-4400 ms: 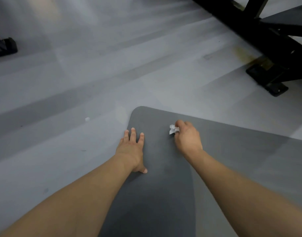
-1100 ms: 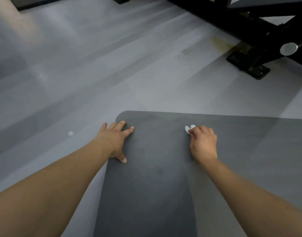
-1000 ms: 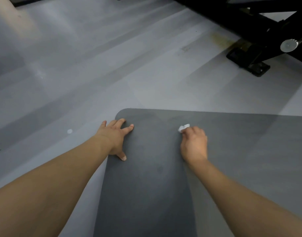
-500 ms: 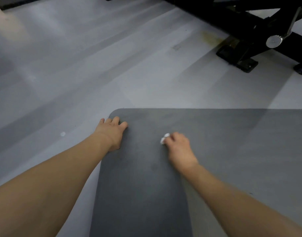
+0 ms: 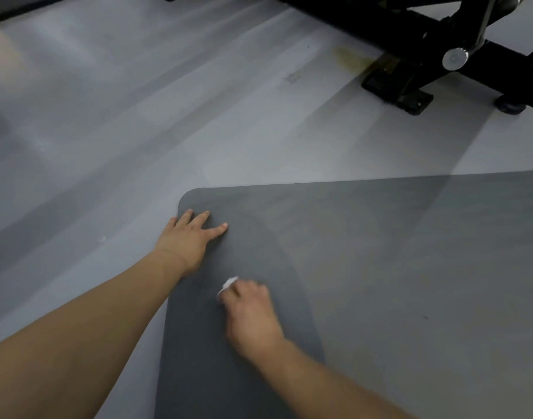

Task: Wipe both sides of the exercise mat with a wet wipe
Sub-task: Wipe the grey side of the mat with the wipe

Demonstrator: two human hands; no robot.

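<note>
Now nearer the body than half a second ago: right hand (image 5: 252,316), fingers curled round a crumpled white wet wipe (image 5: 228,284), pulled back from the far part of the exercise mat (image 5: 395,267) toward its near left side, motion-blurred, wipe pressed to the mat's top face. Left hand (image 5: 190,239) much as before, flat and wide with fingers spread, resting on the mat just inside its rounded far-left corner, close to the left edge. Mat itself lying flat on the grey floor (image 5: 114,122), in the same place as earlier, dark grey, far edge running across the view toward the right and off frame, left edge running back toward the body and off the bottom; long axis not clear, since neither run ends within view. Darker band on the mat under the arms, paler to the right. Across the floor beyond the far edge, well apart from the mat, a black equipment frame (image 5: 410,86) with a silver knob (image 5: 454,58).
</note>
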